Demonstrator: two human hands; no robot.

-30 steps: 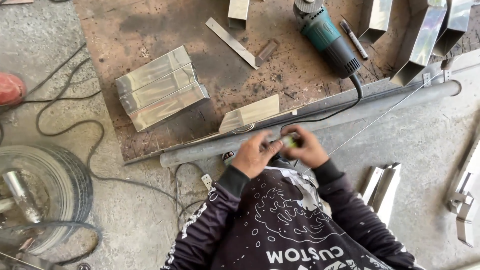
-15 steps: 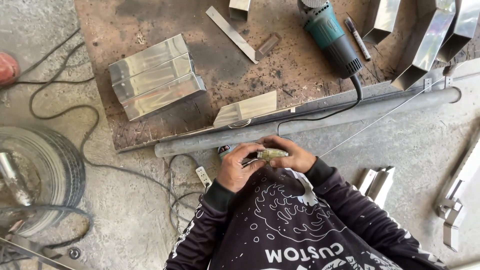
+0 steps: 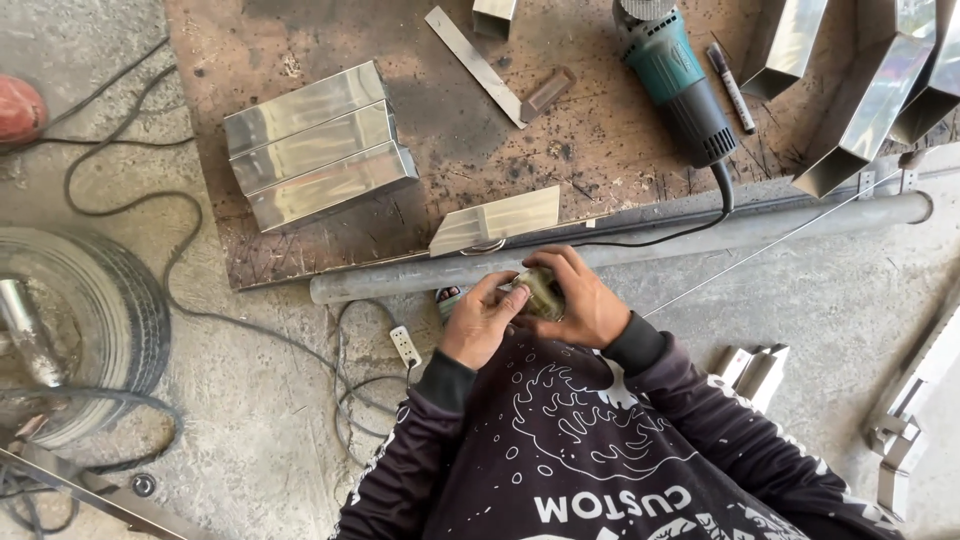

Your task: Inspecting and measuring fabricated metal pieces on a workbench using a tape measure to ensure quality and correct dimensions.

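My right hand cups a small round greenish-brown roll, and the fingers of my left hand pinch its left side. Both hands sit close to my chest, just below a long grey pipe lying across the floor. Past the pipe, on a rusty steel plate, rest a short shiny square tube piece and a teal angle grinder with its black cord.
Three stacked square tube pieces lie left on the plate, with a flat metal strip and a marker farther back. More tube offcuts stand at upper right. A tyre, black cables and a white plug are at left.
The view has shifted a little, so the hands sit slightly lower in it. Both hands stay on the small roll, the fingers turning around it.
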